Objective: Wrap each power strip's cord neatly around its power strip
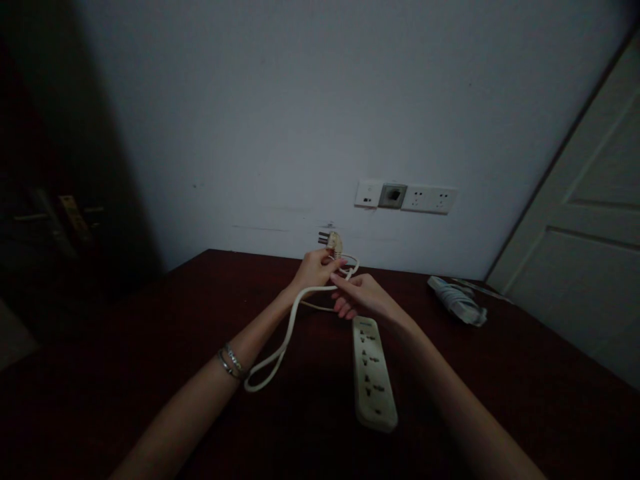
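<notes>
My left hand (316, 268) is closed on the cord just below a white plug (335, 243), whose dark prongs point left. In my right hand (364, 293) the white power cord (293, 319) is pinched between thumb and fingers, close beside the left hand. The cord loops down past my left wrist and back up; a smaller loop stands out behind the hands. Below my right hand, a white power strip (374, 373) lies on the dark red table, its sockets facing up. Where the cord joins the strip is hidden.
A bundled light-coloured cable (457, 301) rests on the table (210, 413) at the right. Wall sockets (427, 199) sit above the table's back edge, with a grey plate (393, 196) among them. A white door (590, 220) stands at right, and a dark door with a handle (75, 217) at left.
</notes>
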`<action>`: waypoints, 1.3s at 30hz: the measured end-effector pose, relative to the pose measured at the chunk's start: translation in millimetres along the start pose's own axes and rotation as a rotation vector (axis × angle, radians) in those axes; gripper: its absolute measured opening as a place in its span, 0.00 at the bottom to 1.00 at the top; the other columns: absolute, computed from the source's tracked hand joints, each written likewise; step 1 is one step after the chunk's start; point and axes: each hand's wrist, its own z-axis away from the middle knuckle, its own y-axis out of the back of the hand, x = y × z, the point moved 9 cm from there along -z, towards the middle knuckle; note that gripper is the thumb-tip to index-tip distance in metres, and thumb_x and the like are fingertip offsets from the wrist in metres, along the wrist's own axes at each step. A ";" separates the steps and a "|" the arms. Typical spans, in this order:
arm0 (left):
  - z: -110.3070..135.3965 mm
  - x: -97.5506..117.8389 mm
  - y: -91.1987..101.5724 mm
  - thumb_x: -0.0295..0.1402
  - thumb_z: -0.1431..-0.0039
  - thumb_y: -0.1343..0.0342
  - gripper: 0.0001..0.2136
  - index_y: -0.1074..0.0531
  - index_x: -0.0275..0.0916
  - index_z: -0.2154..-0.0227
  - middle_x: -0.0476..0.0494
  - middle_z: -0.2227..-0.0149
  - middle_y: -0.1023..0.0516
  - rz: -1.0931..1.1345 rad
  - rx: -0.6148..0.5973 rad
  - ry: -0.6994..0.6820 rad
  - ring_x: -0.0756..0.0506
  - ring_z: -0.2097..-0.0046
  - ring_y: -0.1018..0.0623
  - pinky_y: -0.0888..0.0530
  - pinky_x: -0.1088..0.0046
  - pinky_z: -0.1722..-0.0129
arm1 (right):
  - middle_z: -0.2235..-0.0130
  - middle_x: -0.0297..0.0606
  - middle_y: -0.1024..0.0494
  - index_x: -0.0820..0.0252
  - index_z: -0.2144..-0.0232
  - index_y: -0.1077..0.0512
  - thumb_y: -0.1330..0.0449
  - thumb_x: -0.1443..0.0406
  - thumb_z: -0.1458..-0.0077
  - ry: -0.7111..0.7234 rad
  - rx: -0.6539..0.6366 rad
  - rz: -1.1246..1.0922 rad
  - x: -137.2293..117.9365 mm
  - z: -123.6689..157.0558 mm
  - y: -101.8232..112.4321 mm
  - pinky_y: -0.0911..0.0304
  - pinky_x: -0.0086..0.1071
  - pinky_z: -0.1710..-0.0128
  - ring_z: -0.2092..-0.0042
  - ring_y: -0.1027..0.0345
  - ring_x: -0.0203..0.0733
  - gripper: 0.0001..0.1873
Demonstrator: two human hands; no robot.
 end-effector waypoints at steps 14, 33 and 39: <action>-6.8 -37.3 35.5 0.32 0.41 0.50 0.07 0.38 0.33 0.71 0.47 0.77 0.27 0.190 0.164 0.221 0.51 0.79 0.25 0.29 0.79 0.81 | 0.77 0.36 0.27 0.65 0.68 0.31 0.47 0.69 0.44 0.193 -0.036 -0.381 -28.2 17.7 46.6 0.29 0.32 0.69 0.77 0.31 0.33 0.05; 0.6 -29.8 117.2 0.18 0.39 0.66 0.13 0.37 0.34 0.68 0.50 0.78 0.36 1.316 0.617 0.468 0.55 0.81 0.34 0.29 0.80 0.78 | 0.84 0.22 0.48 0.63 0.64 0.31 0.43 0.54 0.48 0.140 -0.070 0.178 -12.4 22.7 74.8 0.44 0.23 0.89 0.86 0.56 0.25 0.17; -15.7 3.5 124.5 0.19 0.41 0.63 0.12 0.34 0.30 0.65 0.55 0.83 0.46 1.127 0.352 0.307 0.55 0.84 0.43 0.43 0.82 0.86 | 0.83 0.21 0.49 0.63 0.63 0.31 0.43 0.55 0.48 0.155 -0.138 0.109 6.9 6.9 87.3 0.43 0.23 0.88 0.86 0.58 0.25 0.16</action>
